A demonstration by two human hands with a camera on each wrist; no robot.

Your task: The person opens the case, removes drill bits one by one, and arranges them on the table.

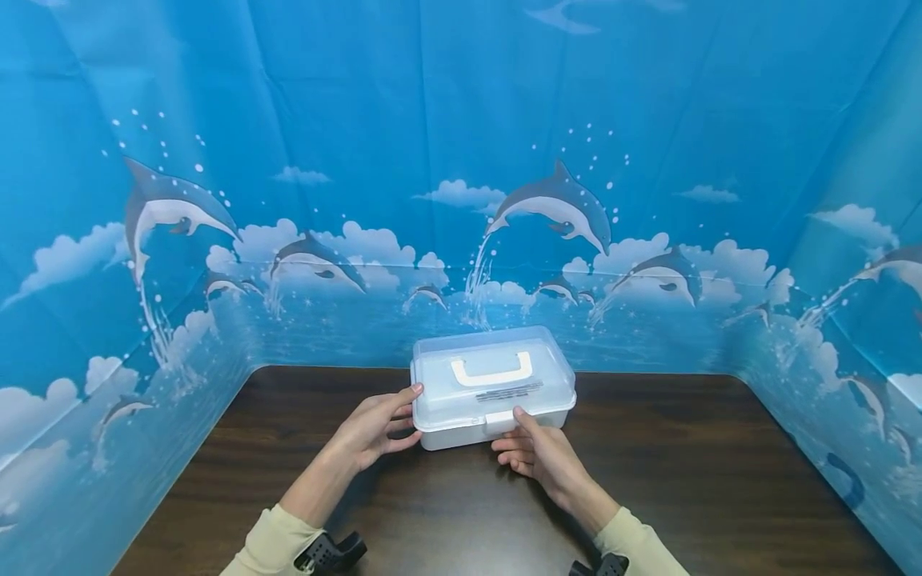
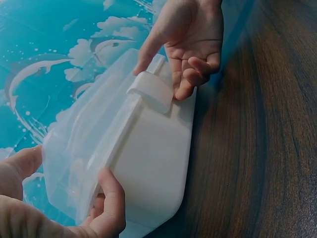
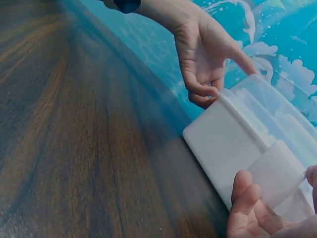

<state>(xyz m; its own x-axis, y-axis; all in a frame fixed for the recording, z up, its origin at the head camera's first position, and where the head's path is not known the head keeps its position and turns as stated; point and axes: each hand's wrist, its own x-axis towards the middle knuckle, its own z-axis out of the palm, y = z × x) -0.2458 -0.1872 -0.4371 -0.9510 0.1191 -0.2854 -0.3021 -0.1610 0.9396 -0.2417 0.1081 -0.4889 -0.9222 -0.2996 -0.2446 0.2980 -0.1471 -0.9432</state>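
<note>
A storage box [image 1: 461, 438] with a clear lid [image 1: 439, 356] and a white body sits on the table, its lid down. On the lid lies a white carry handle [image 1: 497, 374], and a white latch [image 2: 152, 90] is at the front. My left hand [image 1: 376, 426] grips the box's left end, thumb on the lid and fingers curled at the lid's rim. My right hand [image 1: 545, 458] is at the latch, its thumb on the top edge and its curled fingers by the lower edge. Through the cloudy lid, the contents cannot be made out.
The dark wooden table [image 1: 691, 472] has rounded back corners. A blue dolphin-print curtain [image 1: 425, 120] stands round its back and sides, with the box close to the back edge. Black bands [image 1: 331, 552] sit on both wrists over pale sleeves.
</note>
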